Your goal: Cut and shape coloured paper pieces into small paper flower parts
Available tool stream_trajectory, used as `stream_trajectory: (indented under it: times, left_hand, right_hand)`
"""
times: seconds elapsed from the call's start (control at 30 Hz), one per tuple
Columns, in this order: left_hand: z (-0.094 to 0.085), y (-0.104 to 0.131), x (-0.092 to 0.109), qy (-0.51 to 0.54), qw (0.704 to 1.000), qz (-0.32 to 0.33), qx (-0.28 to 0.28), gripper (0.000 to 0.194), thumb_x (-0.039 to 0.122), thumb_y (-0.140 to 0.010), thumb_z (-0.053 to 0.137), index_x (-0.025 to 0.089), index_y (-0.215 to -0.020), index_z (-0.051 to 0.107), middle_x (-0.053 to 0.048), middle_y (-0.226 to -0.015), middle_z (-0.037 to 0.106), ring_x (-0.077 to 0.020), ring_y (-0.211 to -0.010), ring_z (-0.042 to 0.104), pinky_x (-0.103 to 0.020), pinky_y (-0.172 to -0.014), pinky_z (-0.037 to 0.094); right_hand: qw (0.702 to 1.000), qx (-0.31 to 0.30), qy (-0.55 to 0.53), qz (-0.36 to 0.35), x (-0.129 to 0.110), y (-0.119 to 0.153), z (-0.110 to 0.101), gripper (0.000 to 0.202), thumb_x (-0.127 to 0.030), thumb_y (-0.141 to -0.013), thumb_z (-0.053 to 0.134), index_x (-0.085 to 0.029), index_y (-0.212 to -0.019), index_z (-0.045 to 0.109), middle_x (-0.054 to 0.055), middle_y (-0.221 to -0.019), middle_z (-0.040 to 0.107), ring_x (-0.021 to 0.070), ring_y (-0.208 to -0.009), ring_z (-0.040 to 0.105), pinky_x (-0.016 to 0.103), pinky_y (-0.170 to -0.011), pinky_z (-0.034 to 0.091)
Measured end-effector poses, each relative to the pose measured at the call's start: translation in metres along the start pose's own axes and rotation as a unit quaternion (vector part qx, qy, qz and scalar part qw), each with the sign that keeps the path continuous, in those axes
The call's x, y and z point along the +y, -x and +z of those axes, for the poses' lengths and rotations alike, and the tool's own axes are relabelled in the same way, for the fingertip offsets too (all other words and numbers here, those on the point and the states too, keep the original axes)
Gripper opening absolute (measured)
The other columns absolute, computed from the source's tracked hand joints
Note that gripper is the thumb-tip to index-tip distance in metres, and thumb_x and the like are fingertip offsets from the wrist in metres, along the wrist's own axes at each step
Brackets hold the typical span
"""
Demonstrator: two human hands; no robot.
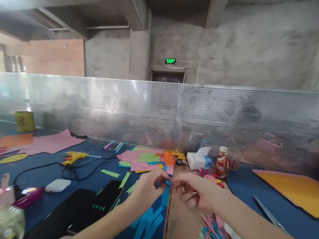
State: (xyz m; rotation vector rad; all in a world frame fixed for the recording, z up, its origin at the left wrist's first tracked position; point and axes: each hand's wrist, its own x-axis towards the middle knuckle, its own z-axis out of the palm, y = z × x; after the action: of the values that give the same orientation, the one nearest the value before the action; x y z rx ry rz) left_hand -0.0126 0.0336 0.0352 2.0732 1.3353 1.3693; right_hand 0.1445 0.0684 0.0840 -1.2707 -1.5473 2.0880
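My left hand (149, 188) and my right hand (191, 188) meet fingertip to fingertip over the seam between the blue table and the brown board. Between their pinched fingers is a small piece of blue paper (168, 182). Both hands are closed on it. Below my left hand, several blue paper strips (147, 229) lie on the blue surface. Beyond the hands rests a pile of pink, green and orange paper (143, 157). Pink and blue scraps (215, 237) sit beneath my right forearm.
Two black phones (62, 210) lie left of my left forearm, near a yellow glue gun (73, 157) with its cord. Scissors (268, 212) and orange sheets (298, 191) are at the right. A tissue pack (198, 161) and a brown bottle (221, 163) stand before the perforated metal divider (120, 111).
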Motion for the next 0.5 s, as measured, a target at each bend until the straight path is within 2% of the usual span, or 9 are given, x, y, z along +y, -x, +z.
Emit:
stream_trajectory:
  times: [0.13,0.27,0.4,0.5]
  left_hand:
    - [0.008,0.012,-0.004,-0.025,1.000,0.010,0.003,0.021,0.011,-0.066,0.046,0.022,-0.077,0.060,0.000,-0.070,0.063,-0.0154,-0.066,0.056,-0.025,-0.061,0.041]
    - [0.013,0.021,-0.011,-0.039,0.999,0.012,-0.007,0.022,0.007,-0.064,0.046,0.020,-0.075,0.060,0.000,-0.070,0.062,-0.0146,-0.065,0.055,-0.025,-0.060,0.040]
    - [0.016,0.025,-0.019,-0.025,0.999,0.013,-0.034,0.018,0.008,-0.066,0.048,0.018,-0.075,0.059,0.000,-0.069,0.061,-0.0134,-0.066,0.056,-0.023,-0.061,0.041]
    - [0.015,0.026,-0.025,-0.001,0.999,0.002,-0.046,0.011,0.013,-0.069,0.048,0.016,-0.076,0.056,0.000,-0.065,0.059,-0.0125,-0.062,0.056,-0.022,-0.059,0.042]
  right_hand:
    - [0.997,-0.032,-0.065,0.021,0.022,0.003,0.002,0.018,-0.020,-0.071,0.048,-0.014,-0.056,0.039,-0.009,-0.048,0.029,0.0000,-0.033,0.014,0.013,-0.032,0.009]
    - [0.994,-0.032,-0.099,0.016,0.036,0.000,0.007,0.021,-0.019,-0.074,0.046,-0.015,-0.056,0.037,-0.009,-0.045,0.028,0.0007,-0.032,0.014,0.014,-0.032,0.009]
    - [0.995,-0.017,-0.097,-0.014,0.046,-0.005,0.006,0.021,-0.015,-0.074,0.048,-0.016,-0.056,0.036,-0.009,-0.046,0.030,0.0013,-0.034,0.016,0.015,-0.033,0.008]
    - [0.995,0.009,-0.082,-0.055,0.052,-0.009,0.006,0.026,-0.018,-0.070,0.053,-0.017,-0.053,0.033,-0.010,-0.045,0.027,0.0017,-0.035,0.015,0.016,-0.034,0.006]
